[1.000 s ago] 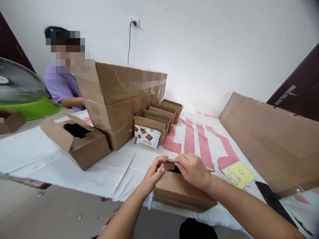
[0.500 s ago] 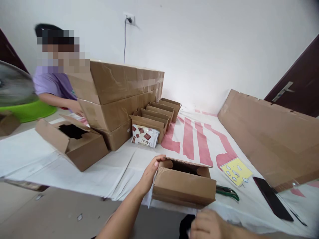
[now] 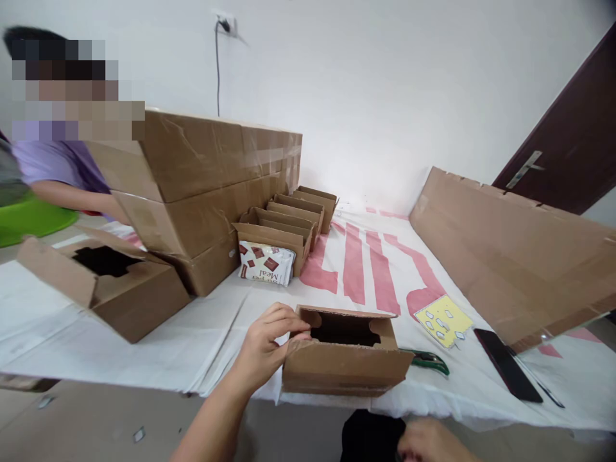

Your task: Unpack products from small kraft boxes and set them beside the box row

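A small brown cardboard box (image 3: 344, 369) with its top open stands at the table's front edge. My left hand (image 3: 269, 340) is closed on the box's left end, fingertips over the upper rim and inside the opening. Low at the bottom edge, in front of the table, my right hand (image 3: 430, 441) is partly out of frame and slightly blurred. Its fingers look curled, and what they hold, if anything, is hidden. Black cloth (image 3: 370, 436) lies beside it. A green utility knife (image 3: 430, 361) rests right of the box, its front end against or behind the box.
Several open boxes (image 3: 308, 212) stand in a row, with printed snack pouches (image 3: 264, 262) before them. Large taped cartons (image 3: 192, 157) are stacked behind an open box (image 3: 144, 289). A co-worker (image 3: 62, 163) is at left. A yellow card (image 3: 443, 323), black phone (image 3: 507, 366) and cardboard panel (image 3: 510, 256) are at right.
My left hand's fingers have shifted from the box's back corner to its left end rim. The front flap stands slightly differently. My right hand has moved right and down. The view has turned right.
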The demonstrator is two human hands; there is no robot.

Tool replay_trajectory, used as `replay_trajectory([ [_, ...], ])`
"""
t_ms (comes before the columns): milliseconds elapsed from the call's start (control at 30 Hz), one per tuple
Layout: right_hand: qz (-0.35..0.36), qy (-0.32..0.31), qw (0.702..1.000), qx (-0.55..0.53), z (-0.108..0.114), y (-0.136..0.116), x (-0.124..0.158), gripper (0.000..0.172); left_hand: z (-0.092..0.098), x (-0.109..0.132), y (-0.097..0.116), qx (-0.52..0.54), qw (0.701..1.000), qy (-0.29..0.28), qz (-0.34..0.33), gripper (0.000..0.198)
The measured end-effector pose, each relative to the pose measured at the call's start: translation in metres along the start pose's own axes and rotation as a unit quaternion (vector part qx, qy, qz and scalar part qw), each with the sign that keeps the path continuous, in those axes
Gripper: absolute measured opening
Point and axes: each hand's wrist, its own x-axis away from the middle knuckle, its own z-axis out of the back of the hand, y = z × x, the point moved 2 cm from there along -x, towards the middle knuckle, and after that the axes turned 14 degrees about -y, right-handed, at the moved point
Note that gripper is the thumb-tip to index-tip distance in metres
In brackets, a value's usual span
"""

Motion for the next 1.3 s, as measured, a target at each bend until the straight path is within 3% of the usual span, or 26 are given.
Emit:
replay_trajectory([
  [133, -0.060, 0.214, 0.972, -0.076, 0.074, 0.020, 0.002, 0.024, -0.003, -0.002, 0.006, -0.053, 0.991, -0.125, 0.012, 0.026],
  [233, -0.024, 0.288, 0.952, -0.104, 0.121, 0.020, -0.012, 0.022, -0.005, -0.002, 0.015, -0.104, 0.974, -0.192, 0.052, 0.031],
  [300, 0.036, 0.251, 0.961, -0.106, 0.139, 0.011, -0.030, 0.031, -0.006, -0.002, 0.024, -0.116, 0.966, -0.221, 0.074, 0.028],
  [400, 0.123, 0.105, 0.984, -0.068, 0.152, -0.005, -0.056, 0.051, -0.007, -0.001, 0.036, -0.116, 0.960, -0.240, 0.082, 0.024],
  [467, 0.143, 0.019, 0.989, -0.024, 0.156, -0.013, -0.067, 0.061, -0.007, -0.001, 0.041, -0.113, 0.962, -0.236, 0.081, 0.023],
  [533, 0.129, -0.022, 0.991, 0.016, 0.160, -0.016, -0.070, 0.065, -0.007, 0.000, 0.043, -0.109, 0.964, -0.227, 0.082, 0.022],
  [600, 0.103, -0.021, 0.993, 0.048, 0.165, -0.015, -0.067, 0.067, -0.006, 0.001, 0.042, -0.097, 0.969, -0.212, 0.078, 0.021],
  [800, 0.066, 0.081, 0.988, 0.114, 0.170, -0.003, -0.040, 0.051, 0.007, 0.007, 0.035, -0.041, 0.991, -0.103, 0.071, 0.026],
  [900, 0.054, 0.064, 0.989, 0.120, 0.163, 0.001, -0.033, 0.048, 0.012, 0.010, 0.037, -0.005, 0.988, -0.131, 0.081, 0.039],
  [1000, 0.061, 0.035, 0.995, 0.071, 0.160, -0.001, -0.030, 0.061, 0.014, 0.009, 0.044, -0.015, 0.979, -0.184, 0.089, 0.047],
  [1133, 0.063, 0.003, 0.997, -0.054, 0.168, -0.012, -0.033, 0.068, 0.013, 0.007, 0.056, -0.040, 0.964, -0.245, 0.090, 0.040],
  [1200, 0.045, -0.024, 0.994, -0.093, 0.173, -0.017, -0.036, 0.059, 0.011, 0.007, 0.061, -0.042, 0.960, -0.264, 0.086, 0.036],
  [1300, 0.007, -0.086, 0.993, -0.086, 0.178, -0.023, -0.045, 0.031, 0.005, 0.007, 0.069, -0.041, 0.959, -0.270, 0.070, 0.039],
])
